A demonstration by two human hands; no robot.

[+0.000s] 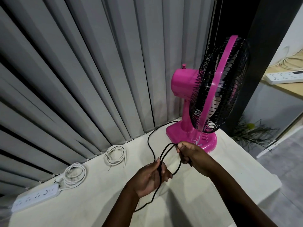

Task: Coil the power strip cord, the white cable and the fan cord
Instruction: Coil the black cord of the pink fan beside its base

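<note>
Pink table fan (195, 102) standing upright at the far right of the cream table (101, 194), beside the grey vertical blinds (82, 71). White power strip (35, 198) at the near left edge, its cord (74, 175) already gathered in a loose coil just behind it. White cable (116, 155), likewise coiled, lying between the strip's coil and the fan. Two of three cords thus appear finished. Black fan cord (151, 149) partly looped: slack runs from the fan's base to the hands, and a tail trails toward the near table edge. Left hand (150, 176), palm up, fingers curled loosely around the strands. Right hand (190, 153), fingers closed, pinching the loop's far end. No containers in view.
</note>
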